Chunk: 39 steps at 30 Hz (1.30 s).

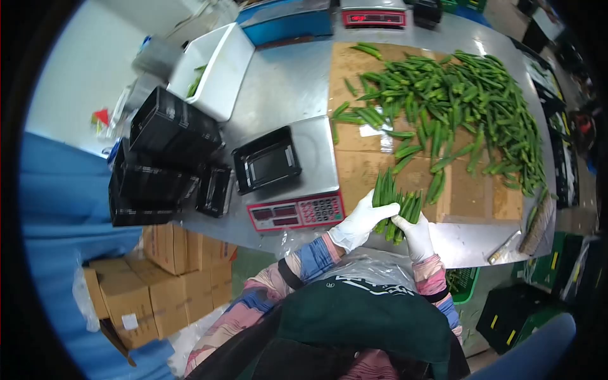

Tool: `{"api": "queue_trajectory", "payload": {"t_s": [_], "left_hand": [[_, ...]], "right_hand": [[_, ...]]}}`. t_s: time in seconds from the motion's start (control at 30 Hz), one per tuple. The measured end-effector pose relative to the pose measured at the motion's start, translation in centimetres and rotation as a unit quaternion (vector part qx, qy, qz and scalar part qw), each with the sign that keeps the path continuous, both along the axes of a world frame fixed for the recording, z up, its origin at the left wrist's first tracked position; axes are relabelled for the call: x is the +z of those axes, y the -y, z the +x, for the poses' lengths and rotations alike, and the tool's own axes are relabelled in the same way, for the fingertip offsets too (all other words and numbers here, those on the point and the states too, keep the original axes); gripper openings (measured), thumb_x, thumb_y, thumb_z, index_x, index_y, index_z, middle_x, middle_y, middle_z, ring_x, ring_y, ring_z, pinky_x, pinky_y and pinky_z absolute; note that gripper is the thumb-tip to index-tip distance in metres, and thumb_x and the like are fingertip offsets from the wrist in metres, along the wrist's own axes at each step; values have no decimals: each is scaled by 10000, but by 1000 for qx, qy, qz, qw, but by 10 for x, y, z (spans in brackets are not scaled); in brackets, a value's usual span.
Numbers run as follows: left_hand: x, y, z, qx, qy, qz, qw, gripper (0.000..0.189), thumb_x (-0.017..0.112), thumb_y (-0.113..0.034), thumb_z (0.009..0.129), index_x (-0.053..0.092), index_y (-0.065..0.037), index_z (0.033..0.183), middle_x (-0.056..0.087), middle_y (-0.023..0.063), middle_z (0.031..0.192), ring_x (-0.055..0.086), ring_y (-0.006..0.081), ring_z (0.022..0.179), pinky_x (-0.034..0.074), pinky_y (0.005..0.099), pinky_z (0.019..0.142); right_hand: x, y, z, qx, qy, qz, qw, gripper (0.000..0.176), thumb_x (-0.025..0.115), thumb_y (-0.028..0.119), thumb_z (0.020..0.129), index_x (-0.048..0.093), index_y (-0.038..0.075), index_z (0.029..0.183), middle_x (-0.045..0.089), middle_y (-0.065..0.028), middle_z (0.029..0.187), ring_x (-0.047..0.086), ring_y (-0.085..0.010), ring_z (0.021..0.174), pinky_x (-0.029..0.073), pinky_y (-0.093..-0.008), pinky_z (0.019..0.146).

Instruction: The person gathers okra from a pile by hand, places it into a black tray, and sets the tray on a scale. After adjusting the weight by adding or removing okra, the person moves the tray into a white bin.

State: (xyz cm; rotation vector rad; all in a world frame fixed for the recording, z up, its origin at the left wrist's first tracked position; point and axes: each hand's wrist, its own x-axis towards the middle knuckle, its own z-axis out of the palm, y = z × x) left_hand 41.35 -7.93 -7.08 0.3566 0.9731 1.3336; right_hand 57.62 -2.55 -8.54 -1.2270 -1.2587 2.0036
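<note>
Past the stacked black trays (164, 158) and the black tray (266, 159) sitting on the scale (297, 212), the left hand (358, 223) is curled round a bunch of okra (385, 190), held over the near edge of the cardboard (361, 171) with gloved fingers wrapped about its middle. The right hand (415, 234), just beside it, is closed on the lower ends of the pods. It seems best to keep the left grip loose enough not to bruise them while the right evens the ends, all tips pointing one way. The loose pile of okra (462, 107) lies farther right on the cardboard.
</note>
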Motion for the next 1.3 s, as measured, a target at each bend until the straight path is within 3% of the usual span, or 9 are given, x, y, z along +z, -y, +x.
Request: {"api": "queue_trajectory", "payload": {"t_s": [0.3,0.5,0.57,0.63,0.67,0.77,0.97,1.03,1.3], "left_hand": [[124,46,-172,6,-308,-28,951,535,729,-187,917,511,-5,1370,611,37,1225,555,115,1109,460,274,969],[100,46,-312,-71,-421,40,903,657,653,-337,986,418,50,1462,589,163,1321,524,197,1261,405,307,1077],[82,55,-329,-142,-558,-35,817,682,569,-425,1021,407,37,1496,480,222,1496,436,269,1403,326,347,1164],[46,64,-343,-191,-710,31,677,574,549,-340,1049,449,42,1466,517,184,1472,464,223,1370,341,326,1151],[56,68,-332,-163,-628,23,760,527,544,-310,1052,480,38,1443,555,165,1437,496,212,1336,353,321,1140],[78,89,-325,-36,-565,1,824,481,549,-289,1051,523,32,1408,598,142,1387,530,196,1294,378,313,1118],[68,171,-364,171,-572,-114,794,508,571,-414,1017,576,-62,1383,649,59,1289,557,135,1230,407,380,1083],[63,196,-361,228,-445,-168,850,531,549,-459,1015,565,-100,1406,636,84,1333,585,206,1223,422,395,1060],[33,215,-337,238,-345,-211,883,518,544,-442,1020,566,-83,1392,636,107,1329,612,211,1178,449,387,1026]], "right_hand": [[51,30,-200,94,-111,-85,986,479,748,170,892,564,14,1305,672,-73,1129,648,-154,977,541,-304,826],[51,38,-307,161,-115,-72,978,596,714,202,910,457,-38,1391,603,-168,1271,590,-211,1168,521,-348,965],[71,34,-295,204,-109,-129,964,597,671,171,944,411,-53,1433,581,-187,1313,582,-238,1205,516,-379,999],[75,25,-257,243,-175,-184,936,582,618,130,988,362,-69,1471,560,-207,1354,589,-272,1228,510,-422,1022],[67,19,-240,226,-180,-184,940,540,596,115,993,391,-71,1456,563,-198,1368,588,-270,1237,521,-410,1021],[30,-8,-171,198,-166,-180,949,435,546,113,1017,471,-75,1403,580,-179,1380,581,-269,1272,532,-394,1014],[-80,-13,-20,-33,11,-216,976,440,527,231,1034,519,21,1420,616,-103,1331,612,-198,1091,490,-315,904],[-103,-2,8,-40,35,-232,971,468,536,285,1027,521,49,1430,607,-91,1349,587,-194,1149,469,-326,949],[-119,30,-4,33,44,-253,966,429,522,269,1039,547,23,1390,644,-100,1272,630,-188,1052,511,-319,893]]}}
